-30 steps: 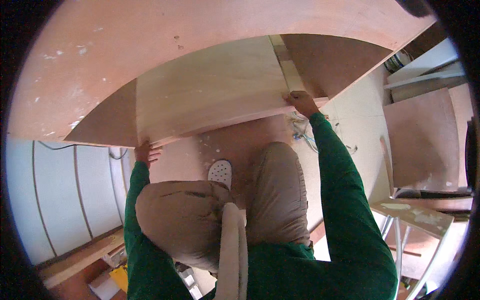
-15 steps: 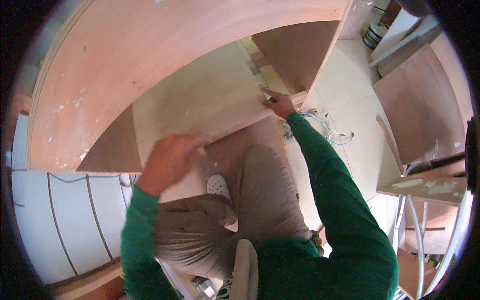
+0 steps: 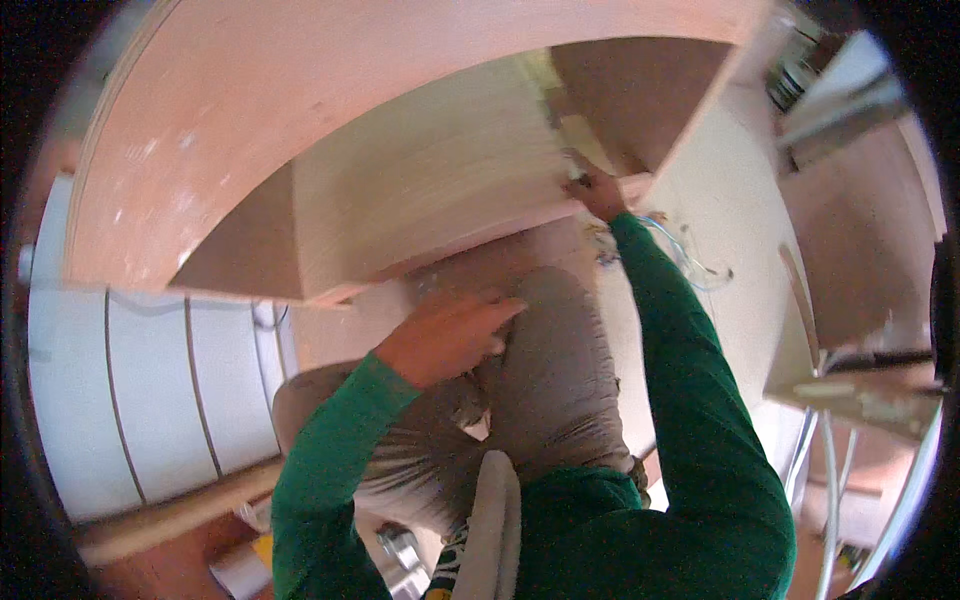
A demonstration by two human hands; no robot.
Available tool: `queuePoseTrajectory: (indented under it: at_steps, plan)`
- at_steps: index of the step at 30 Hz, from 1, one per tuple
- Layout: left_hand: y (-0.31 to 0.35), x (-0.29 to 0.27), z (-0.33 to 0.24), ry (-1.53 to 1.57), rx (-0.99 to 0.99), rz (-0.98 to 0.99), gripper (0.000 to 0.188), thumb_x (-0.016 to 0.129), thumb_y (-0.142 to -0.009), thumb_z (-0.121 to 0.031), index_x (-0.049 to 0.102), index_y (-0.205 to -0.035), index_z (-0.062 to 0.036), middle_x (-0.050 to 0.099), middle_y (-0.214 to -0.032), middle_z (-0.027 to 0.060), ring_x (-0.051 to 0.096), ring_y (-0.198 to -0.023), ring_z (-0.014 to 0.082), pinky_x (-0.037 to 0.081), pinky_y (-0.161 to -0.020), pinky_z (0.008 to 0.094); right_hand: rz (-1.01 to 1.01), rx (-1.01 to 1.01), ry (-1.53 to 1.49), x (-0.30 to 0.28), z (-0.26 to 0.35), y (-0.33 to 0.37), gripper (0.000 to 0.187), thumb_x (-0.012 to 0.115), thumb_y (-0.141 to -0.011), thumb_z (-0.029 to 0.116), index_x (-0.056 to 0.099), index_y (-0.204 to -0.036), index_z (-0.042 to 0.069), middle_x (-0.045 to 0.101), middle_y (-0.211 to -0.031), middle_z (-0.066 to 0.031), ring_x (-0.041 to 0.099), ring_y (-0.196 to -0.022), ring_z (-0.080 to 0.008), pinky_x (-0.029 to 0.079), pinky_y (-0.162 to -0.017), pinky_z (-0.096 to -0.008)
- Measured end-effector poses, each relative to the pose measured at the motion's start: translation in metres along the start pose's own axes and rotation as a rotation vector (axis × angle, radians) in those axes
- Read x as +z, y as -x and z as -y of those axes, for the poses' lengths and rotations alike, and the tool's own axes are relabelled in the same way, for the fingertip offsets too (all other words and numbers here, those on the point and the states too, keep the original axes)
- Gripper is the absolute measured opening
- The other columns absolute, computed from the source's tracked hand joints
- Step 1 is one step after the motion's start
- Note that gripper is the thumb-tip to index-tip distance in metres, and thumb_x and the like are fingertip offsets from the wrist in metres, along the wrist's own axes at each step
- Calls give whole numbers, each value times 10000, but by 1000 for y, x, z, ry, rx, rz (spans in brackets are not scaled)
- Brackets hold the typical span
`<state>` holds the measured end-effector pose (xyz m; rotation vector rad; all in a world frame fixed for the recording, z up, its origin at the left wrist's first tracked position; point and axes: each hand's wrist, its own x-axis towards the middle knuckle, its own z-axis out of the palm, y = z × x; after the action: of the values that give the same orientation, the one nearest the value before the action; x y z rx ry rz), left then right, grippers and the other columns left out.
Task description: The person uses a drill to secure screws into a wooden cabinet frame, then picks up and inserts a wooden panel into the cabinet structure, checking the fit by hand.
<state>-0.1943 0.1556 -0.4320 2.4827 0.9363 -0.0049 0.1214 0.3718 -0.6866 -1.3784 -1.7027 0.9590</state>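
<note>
A large curved wooden panel point(image 3: 240, 130) arches across the top of the head view, part of a box-like wooden piece with a pale flat board point(image 3: 430, 160) inside. At the right end of that board's near edge is my right hand point(image 3: 600, 192), its fingers closed in a pinch. A small pale bit shows at the fingertips, too blurred to name. My left hand point(image 3: 450, 335) hovers over my lap, apart from the wood. Its fingers are stretched forward, somewhat smeared, with nothing visible in them.
Thin blue and white wires point(image 3: 690, 255) lie on the tiled floor by my right forearm. Farther right stand a brown panel point(image 3: 850, 220) and a stained board point(image 3: 850, 400) on metal legs. White slatted panels point(image 3: 150, 380) are at the left. A bucket point(image 3: 790, 85) sits at the far right.
My left hand has left the board's near edge, moving right and toward my lap, and its fingers have extended. The view has shifted; my right hand stays at the board's right end.
</note>
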Motion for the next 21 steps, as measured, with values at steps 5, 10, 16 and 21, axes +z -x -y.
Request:
queuePoseTrajectory:
  at_steps: [5, 10, 16, 21]
  plan:
    - [8, 24, 4, -72, -25, 42, 535, 746, -873, -245, 598, -1359, -79, 701, -1146, 195, 687, -1045, 408, 559, -908, 542, 120, 91, 13, 16, 21, 3, 573, 694, -984, 246, 539, -1534, 198, 750, -943, -89, 665, -836, -126, 543, -814, -302]
    - [15, 38, -1, -113, -33, 4, 427, 728, -849, -250, 653, -1226, -64, 713, -984, 189, 705, -970, 407, 566, -808, 571, 90, -36, -38, 32, 34, 14, 548, 679, -1022, 237, 525, -1546, 196, 698, -848, -72, 587, -786, -95, 508, -756, -288]
    - [5, 44, -2, -187, -35, -91, 263, 686, -849, -224, 687, -1039, -43, 698, -888, 180, 705, -892, 402, 563, -761, 550, 115, -120, 56, 21, 4, -3, 582, 689, -1004, 278, 513, -1557, 231, 638, -774, -53, 533, -693, -100, 488, -690, -283]
    - [-25, 46, -16, -169, -3, -436, 218, 705, -799, -241, 677, -930, -69, 681, -865, 186, 690, -821, 371, 558, -732, 531, -21, -138, -57, -43, -35, -35, 596, 765, -907, 180, 600, -1480, 177, 660, -762, -43, 569, -712, -101, 498, -682, -308]
